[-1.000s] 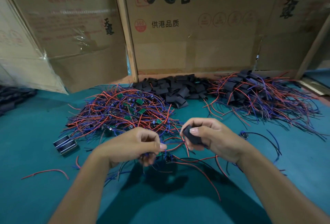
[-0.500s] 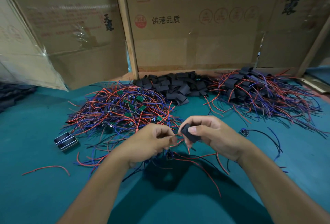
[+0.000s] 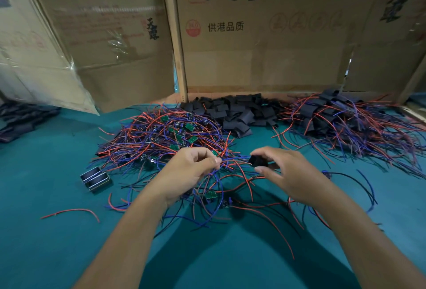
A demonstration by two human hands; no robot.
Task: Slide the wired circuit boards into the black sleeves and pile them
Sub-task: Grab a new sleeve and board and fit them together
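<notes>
- Head view: your right hand pinches a black sleeve between thumb and fingertips, held up over the green tabletop.
- Your left hand has its fingers curled tight on a bundle of red and blue wires; the board on their end is hidden, so I cannot tell which one you have.
- A second ago both hands sat lower and closer together; now they have lifted and drawn apart, with a clear gap between wire ends and sleeve mouth.
- To me that reads as lining up: the board is not in the sleeve yet, and the slide-in is the step ahead.
- The unsleeved pile of boards and wires lies just beyond your left hand, with a few loose boards under your wrists.
- Empty sleeves are heaped at the back centre; the finished pile sits back right, well apart from your hands.
- Watch those trailing wires: they could snag in the tangle as you pull.
</notes>
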